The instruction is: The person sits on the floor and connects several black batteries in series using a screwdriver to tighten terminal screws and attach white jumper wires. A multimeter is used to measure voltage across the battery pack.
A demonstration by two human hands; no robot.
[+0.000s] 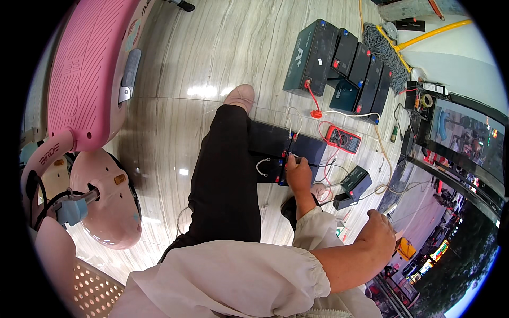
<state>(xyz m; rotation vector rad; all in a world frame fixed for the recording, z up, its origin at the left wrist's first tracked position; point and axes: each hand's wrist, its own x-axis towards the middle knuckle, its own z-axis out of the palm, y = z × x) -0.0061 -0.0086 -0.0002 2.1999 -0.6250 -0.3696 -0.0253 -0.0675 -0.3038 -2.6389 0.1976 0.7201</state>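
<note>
On the black battery [275, 151], left hand [298, 172] holds probe [310, 163] w/ closed grip

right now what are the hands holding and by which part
One hand pinches a thin probe or wire at its end on the black battery terminals. The other hand looks closed, and what it holds cannot be told.

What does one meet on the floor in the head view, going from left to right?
Pink scooter → person's black-trousered leg → black battery being touched by a hand → red multimeter → yellow-handled mop.
</note>
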